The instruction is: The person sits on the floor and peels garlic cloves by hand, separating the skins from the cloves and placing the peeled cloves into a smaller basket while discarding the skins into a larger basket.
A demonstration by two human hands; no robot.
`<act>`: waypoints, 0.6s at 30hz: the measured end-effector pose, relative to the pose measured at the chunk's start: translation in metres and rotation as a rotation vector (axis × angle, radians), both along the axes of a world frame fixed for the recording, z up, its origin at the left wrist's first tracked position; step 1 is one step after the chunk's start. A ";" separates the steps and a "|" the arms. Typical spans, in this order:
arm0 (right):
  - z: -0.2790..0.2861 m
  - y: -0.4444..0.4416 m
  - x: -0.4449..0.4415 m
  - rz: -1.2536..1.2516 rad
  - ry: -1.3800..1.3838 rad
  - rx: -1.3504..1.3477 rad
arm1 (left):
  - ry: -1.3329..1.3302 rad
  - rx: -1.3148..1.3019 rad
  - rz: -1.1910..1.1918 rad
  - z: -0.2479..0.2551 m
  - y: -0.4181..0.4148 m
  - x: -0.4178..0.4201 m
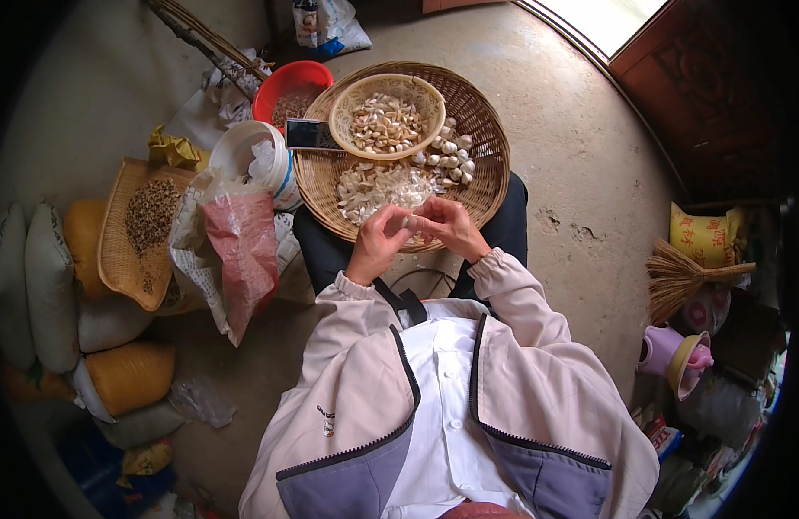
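Observation:
Between the fingertips of my left hand (381, 241) and my right hand (452, 227) is a small pale garlic clove (410, 219). Both hands are over the near rim of a large round wicker basket (493, 130) resting on my lap. Just beyond my fingers lies a heap of garlic skins (380, 188). Whole garlic bulbs (454, 159) are grouped at the basket's right side. A cream plastic basket (440, 123) at the far side holds loose garlic cloves (386, 126). A phone-like device (308, 134) lies on the wicker rim at the left.
Left of the basket stand a red basin (321, 74), a white bucket (234, 139), an open woven sack (243, 246) and a woven scoop tray (110, 240). Full sacks (49, 285) line the far left. A straw broom (678, 276) and a yellow bag (701, 235) are at the right.

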State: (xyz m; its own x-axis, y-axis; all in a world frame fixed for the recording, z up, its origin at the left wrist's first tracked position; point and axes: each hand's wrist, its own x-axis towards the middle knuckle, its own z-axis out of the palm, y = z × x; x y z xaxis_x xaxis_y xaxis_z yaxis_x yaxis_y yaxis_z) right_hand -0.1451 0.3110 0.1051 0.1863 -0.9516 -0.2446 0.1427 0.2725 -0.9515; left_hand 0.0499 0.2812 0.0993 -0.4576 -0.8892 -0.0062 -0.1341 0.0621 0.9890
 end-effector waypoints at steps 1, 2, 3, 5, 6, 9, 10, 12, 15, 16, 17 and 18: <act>0.001 0.000 0.000 0.001 0.022 -0.007 | 0.045 0.030 -0.002 -0.001 0.000 -0.001; 0.000 0.001 0.001 -0.027 0.033 -0.032 | 0.090 0.059 -0.004 -0.002 0.001 -0.001; -0.002 0.002 0.002 -0.057 0.044 -0.056 | 0.111 0.089 0.007 -0.001 0.001 -0.003; -0.004 0.005 0.005 -0.114 0.060 -0.082 | 0.154 0.149 0.031 0.003 0.003 -0.006; -0.004 0.006 0.007 -0.139 0.063 -0.084 | 0.152 0.138 0.027 0.000 0.004 -0.005; -0.005 0.009 0.013 -0.202 0.071 -0.118 | 0.146 0.122 0.032 -0.005 0.006 -0.005; -0.005 0.009 0.014 -0.223 0.073 -0.134 | 0.145 0.127 0.044 -0.001 0.007 -0.007; -0.006 0.009 0.016 -0.232 0.088 -0.156 | 0.128 0.122 0.071 0.000 0.008 -0.008; -0.008 0.009 0.020 -0.280 0.087 -0.169 | 0.084 0.082 0.127 -0.010 0.008 -0.008; -0.008 0.009 0.022 -0.303 0.082 -0.169 | 0.070 0.062 0.152 -0.012 0.009 -0.011; -0.009 0.010 0.025 -0.333 0.094 -0.160 | 0.056 0.041 0.176 -0.015 0.010 -0.013; -0.007 0.011 0.027 -0.363 0.105 -0.151 | 0.065 0.038 0.193 -0.017 0.011 -0.015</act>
